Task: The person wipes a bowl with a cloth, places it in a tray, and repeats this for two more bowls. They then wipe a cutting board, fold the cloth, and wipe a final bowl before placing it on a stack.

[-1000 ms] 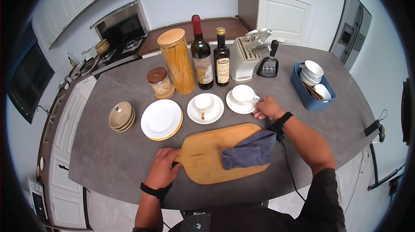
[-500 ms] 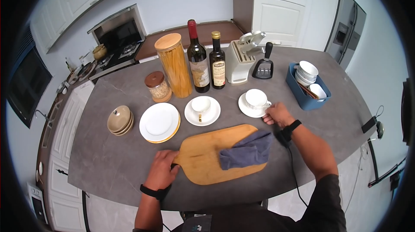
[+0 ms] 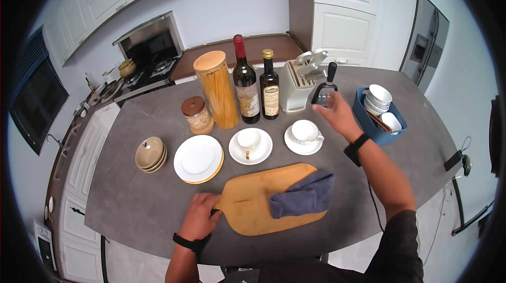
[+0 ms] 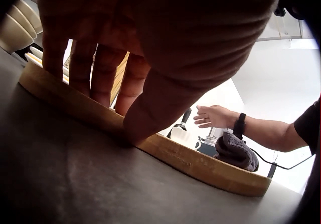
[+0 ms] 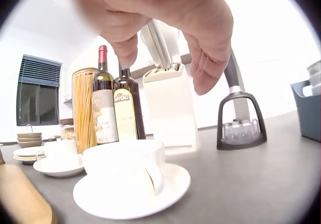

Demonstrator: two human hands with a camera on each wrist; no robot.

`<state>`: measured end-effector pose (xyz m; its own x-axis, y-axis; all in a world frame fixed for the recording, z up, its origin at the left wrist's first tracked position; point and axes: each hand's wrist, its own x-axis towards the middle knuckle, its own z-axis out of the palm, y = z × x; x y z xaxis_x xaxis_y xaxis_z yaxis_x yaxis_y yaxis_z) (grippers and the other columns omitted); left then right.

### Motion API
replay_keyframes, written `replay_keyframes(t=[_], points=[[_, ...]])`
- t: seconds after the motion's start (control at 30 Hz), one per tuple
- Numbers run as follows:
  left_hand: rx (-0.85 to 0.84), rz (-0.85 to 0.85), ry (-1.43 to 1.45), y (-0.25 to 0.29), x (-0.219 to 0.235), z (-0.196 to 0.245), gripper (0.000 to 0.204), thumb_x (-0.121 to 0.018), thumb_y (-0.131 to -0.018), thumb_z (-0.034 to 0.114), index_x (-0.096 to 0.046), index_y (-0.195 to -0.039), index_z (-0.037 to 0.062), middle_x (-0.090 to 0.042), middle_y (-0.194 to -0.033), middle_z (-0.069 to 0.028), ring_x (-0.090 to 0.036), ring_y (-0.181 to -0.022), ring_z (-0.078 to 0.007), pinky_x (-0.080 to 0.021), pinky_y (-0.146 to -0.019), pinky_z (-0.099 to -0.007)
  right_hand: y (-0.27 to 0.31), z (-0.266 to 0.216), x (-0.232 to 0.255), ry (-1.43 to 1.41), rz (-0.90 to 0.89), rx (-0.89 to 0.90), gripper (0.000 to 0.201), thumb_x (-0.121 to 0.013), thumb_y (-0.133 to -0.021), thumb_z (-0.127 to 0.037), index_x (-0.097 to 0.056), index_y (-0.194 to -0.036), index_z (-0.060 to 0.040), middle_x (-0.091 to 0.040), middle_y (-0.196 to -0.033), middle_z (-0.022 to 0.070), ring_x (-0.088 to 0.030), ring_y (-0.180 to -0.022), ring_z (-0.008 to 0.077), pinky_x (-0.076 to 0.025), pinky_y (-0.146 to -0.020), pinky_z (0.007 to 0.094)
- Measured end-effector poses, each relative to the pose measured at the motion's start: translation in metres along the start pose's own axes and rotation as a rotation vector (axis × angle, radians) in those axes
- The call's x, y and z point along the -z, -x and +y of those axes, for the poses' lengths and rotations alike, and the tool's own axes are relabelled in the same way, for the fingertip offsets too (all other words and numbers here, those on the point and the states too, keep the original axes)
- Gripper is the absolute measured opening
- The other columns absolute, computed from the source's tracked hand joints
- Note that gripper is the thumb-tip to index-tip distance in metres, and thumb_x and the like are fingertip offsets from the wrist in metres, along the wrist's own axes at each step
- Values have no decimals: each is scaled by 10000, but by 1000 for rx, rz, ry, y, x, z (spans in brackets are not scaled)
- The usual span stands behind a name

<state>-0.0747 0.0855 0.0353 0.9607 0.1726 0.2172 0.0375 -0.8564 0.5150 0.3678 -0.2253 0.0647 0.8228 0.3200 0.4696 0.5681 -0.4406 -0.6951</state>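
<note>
My left hand (image 3: 199, 213) grips the handle end of a wooden cutting board (image 3: 247, 214); in the left wrist view its thumb (image 4: 140, 118) lies against the board's edge, with the fingers over the other side. A folded blue-grey cloth (image 3: 303, 196) lies on the board's right part. My right hand (image 3: 340, 117) is raised with nothing in it, fingers spread, just beyond a white cup (image 3: 304, 131) on its saucer (image 5: 170, 191). Left of these stands a second white cup (image 3: 249, 137) on a saucer (image 3: 261, 154), its gold-marked handle towards me.
Stacked plates (image 3: 197, 159) and beige bowls (image 3: 149, 152) stand left. Behind are an oat jar (image 3: 197, 117), spaghetti canister (image 3: 217, 93), two bottles (image 3: 246, 93), a knife block (image 3: 295, 93) and a black-handled framed utensil (image 5: 242, 118). A blue basket (image 3: 377, 134) holds white bowls.
My right hand first shifted the right cup and saucer to the right, then let go and rose away from them. My left hand has stayed on the cutting board.
</note>
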Motion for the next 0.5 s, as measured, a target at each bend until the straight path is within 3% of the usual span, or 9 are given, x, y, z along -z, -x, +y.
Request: replay_keyframes(t=[0.13, 0.3, 0.5], points=[[14, 12, 9, 2, 1, 0, 513, -828, -827, 12, -703, -1324, 27, -699, -1260, -188, -616, -1230, -416, -515, -1076, -485, -56, -10, -65, -30, 132, 138, 939, -937, -827, -486, -519, -1430, 101, -699, -1305, 322, -698, -1241, 448, -545, -1067, 464], [8, 13, 6, 2, 2, -1, 521, -835, -820, 15, -707, -1324, 38, -699, -1261, -185, -619, -1225, -413, -515, -1076, -486, -72, -45, -87, -2, 224, -171, 939, -984, -751, -459, -552, -1402, 61, -690, -1358, 296, -676, -1277, 444, -534, -1109, 483], [11, 19, 7, 2, 2, -2, 516, -852, -816, 10, -716, -1314, 26, -701, -1288, -184, -630, -1231, -407, -533, -1066, -476, -73, -61, -100, 144, 299, -321, 869, -968, -727, -427, -569, -1349, 30, -701, -1323, 248, -673, -1265, 425, -539, -1083, 502]])
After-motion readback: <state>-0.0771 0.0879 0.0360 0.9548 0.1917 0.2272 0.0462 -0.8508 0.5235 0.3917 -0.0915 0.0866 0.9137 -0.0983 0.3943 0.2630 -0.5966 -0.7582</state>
